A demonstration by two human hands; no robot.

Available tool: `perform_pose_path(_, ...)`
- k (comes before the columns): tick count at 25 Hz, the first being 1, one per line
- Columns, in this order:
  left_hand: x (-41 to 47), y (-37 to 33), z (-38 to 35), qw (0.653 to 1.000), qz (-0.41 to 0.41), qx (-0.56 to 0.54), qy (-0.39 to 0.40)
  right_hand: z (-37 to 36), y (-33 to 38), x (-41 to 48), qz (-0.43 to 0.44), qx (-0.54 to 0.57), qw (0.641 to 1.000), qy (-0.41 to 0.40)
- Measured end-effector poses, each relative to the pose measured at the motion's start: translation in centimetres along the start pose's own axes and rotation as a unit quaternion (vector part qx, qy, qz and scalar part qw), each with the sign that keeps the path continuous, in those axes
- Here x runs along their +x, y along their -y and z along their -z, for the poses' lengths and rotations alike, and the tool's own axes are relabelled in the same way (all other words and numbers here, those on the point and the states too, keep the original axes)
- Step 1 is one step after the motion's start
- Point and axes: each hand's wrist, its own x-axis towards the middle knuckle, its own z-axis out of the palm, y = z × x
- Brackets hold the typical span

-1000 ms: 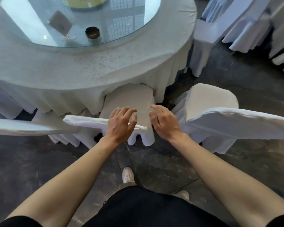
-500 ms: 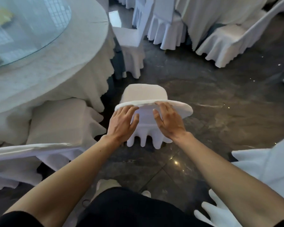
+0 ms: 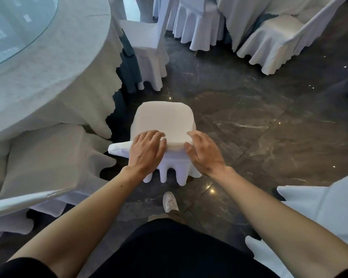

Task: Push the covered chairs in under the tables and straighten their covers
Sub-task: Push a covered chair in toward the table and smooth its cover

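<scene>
- Chair (image 3: 165, 117) stands out on the dark floor (image 3: 249, 121), just off the round table (image 3: 64, 81). Its seat is clear of the tablecloth hem, not under it.
- My left hand (image 3: 147, 151) grips the top of the backrest, fingers curled over the cover. My right hand (image 3: 206, 155) grips it too, thumb on the near side.
- Cover sticks out in a flap left of my left hand.
- Second chair (image 3: 44, 157) close on the left, seat partly under the table.
- Third chair (image 3: 147, 43) ahead, beside the table edge, past the seat.
- Fourth chair (image 3: 329, 213) near my right forearm.
- My shoe (image 3: 170, 201) just behind the chair's skirt.
</scene>
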Motion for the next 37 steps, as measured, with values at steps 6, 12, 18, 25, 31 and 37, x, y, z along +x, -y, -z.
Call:
perform_pose_path(6,1.1,0.4,-0.9,0.996,0.052,0.067,-0.039,-0.7,-2.1,3.0,0.074,-0.047,0.996,0.027)
perform_pose_path(12,1.2,0.2,-1.3,0.993,0.059,0.091,-0.051,-1.3,-3.1,3.4,0.140,-0.036,0.989,-0.037)
perform_pose_path(18,1.2,-1.0,-2.3,0.988,0.129,0.060,-0.065,-1.2,-5.1,4.3,0.241,-0.033,0.970,-0.030)
perform_pose_path(25,2.0,-1.8,-2.4,0.976,0.176,0.065,-0.111,-1.8,-7.4,6.4,0.377,0.040,0.925,-0.024)
perform_pose_path(31,5.2,0.5,-1.5,0.966,0.215,0.060,-0.130,-2.5,-5.7,11.5,0.396,0.043,0.915,-0.069)
perform_pose_path(37,9.8,6.1,-0.2,0.962,0.220,0.064,-0.147,-4.3,-3.1,19.2,0.410,0.039,0.909,-0.059)
